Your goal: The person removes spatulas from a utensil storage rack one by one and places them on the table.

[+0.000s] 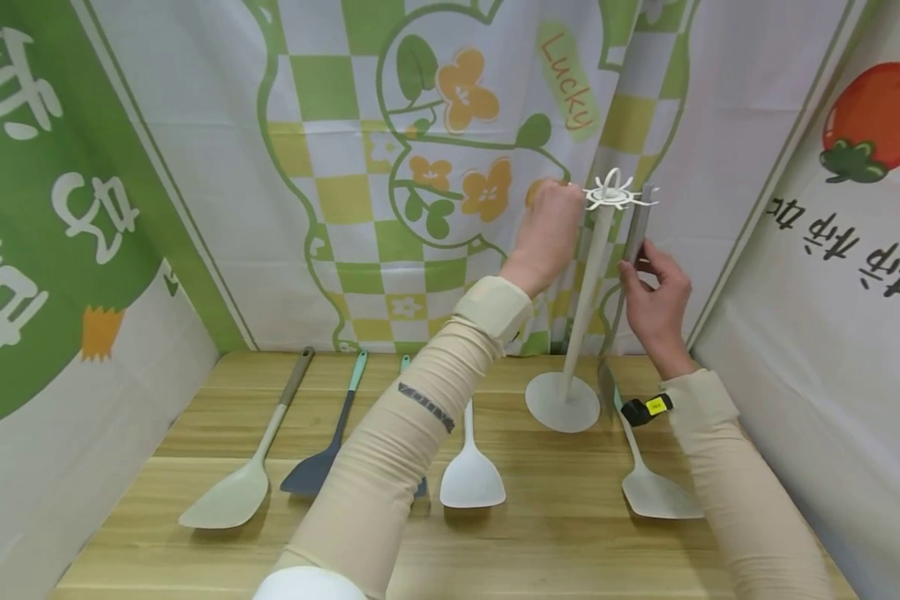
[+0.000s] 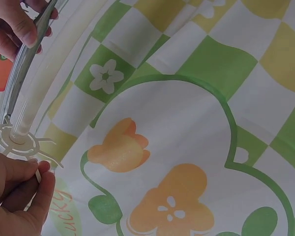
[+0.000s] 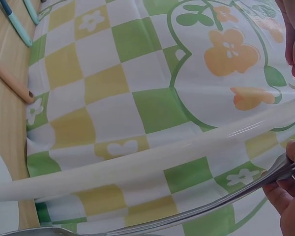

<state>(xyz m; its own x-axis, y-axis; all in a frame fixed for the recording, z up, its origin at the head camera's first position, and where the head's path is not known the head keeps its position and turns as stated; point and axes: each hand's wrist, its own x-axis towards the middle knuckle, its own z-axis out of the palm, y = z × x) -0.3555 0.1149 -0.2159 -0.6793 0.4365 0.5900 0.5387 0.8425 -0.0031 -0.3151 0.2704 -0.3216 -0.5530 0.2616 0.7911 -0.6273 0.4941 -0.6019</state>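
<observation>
A white utensil stand (image 1: 588,287) with a round base stands upright toward the back right, topped by a ring of hooks (image 1: 610,197). My left hand (image 1: 546,233) pinches one of these hooks between thumb and fingertips, as the left wrist view shows. To the right of the pole, my right hand (image 1: 658,296) holds a silver metal spatula (image 3: 201,209) by the upper part of its handle. The spatula hangs nearly upright, with its handle's top (image 2: 12,101) right at the hook ring. Its head, low beside the stand's base, appears edge-on in the head view.
On the wooden table (image 1: 540,550) lie a beige spatula (image 1: 232,496), a dark blue spatula (image 1: 315,471), a white spatula (image 1: 472,479) and a pale spatula (image 1: 656,493). My left sleeve hides most of another teal-handled utensil (image 1: 405,362). Patterned curtains (image 1: 330,167) enclose the table's back and sides.
</observation>
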